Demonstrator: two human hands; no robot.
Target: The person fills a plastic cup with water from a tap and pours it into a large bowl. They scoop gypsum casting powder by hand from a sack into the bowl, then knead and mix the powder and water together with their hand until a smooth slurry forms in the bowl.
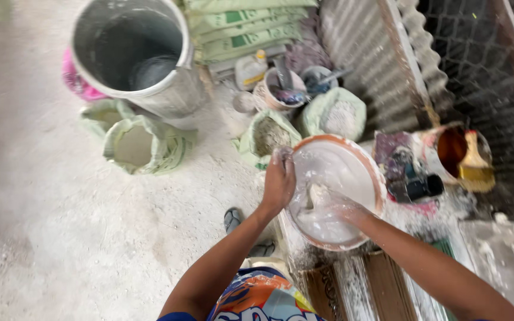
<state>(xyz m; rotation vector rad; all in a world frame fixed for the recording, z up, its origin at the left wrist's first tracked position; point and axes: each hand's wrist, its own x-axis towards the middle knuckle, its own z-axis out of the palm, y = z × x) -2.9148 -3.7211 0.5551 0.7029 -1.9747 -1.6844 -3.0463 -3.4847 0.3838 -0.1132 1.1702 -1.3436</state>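
- White slurry filled the round basin (361, 160), its mouth facing up, resting on a bench edge.
- Left hand (278, 181) clenched the basin's near rim.
- Right hand (335, 208) sat in the slurry; grip unclear.

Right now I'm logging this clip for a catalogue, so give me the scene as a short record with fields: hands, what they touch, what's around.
left hand: grips the rim of the bowl, fingers coated white
right hand: inside the bowl, sunk in the white paste
bowl: round, orange-rimmed, tilted, resting on a dusty wooden bench
behind: large grey drum, open green sacks of powder, stacked bags
right side: orange pot with a brush
floor: pale, dusty
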